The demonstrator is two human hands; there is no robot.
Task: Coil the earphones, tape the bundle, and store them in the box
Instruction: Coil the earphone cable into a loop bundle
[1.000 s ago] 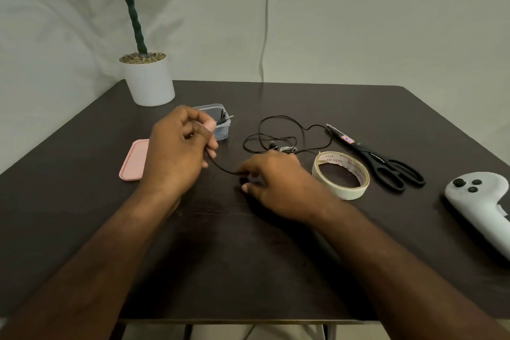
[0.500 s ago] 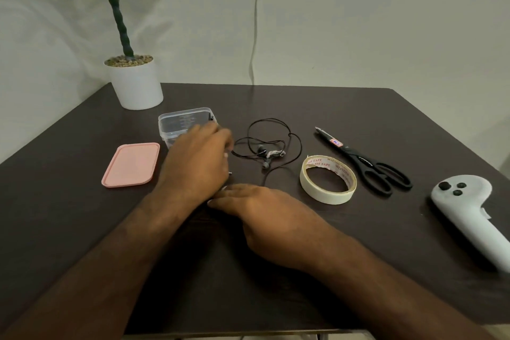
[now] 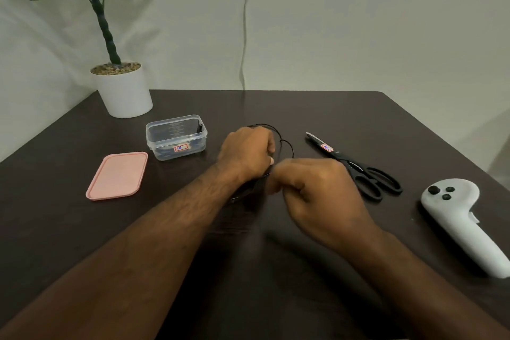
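My left hand (image 3: 245, 153) is closed over the black earphone cable (image 3: 285, 143), whose loops show just beyond its fingers at the table's middle. My right hand (image 3: 317, 196) is fisted close beside it, pinching a stretch of the same cable near the left wrist. Both earbuds are hidden, and so is the tape roll, covered by my right hand. The clear plastic box (image 3: 176, 136) stands open to the left of my hands, with dark items inside. Its pink lid (image 3: 117, 175) lies flat further left.
Black scissors (image 3: 356, 165) lie right of my hands, blades pointing away. A white controller (image 3: 463, 218) rests near the right edge. A potted plant in a white pot (image 3: 122, 91) stands at the back left of the dark table (image 3: 303, 107).
My left hand has moved right from beside the box onto the cable loops. My right hand has lifted off the table and closed into a fist, now hiding the tape roll.
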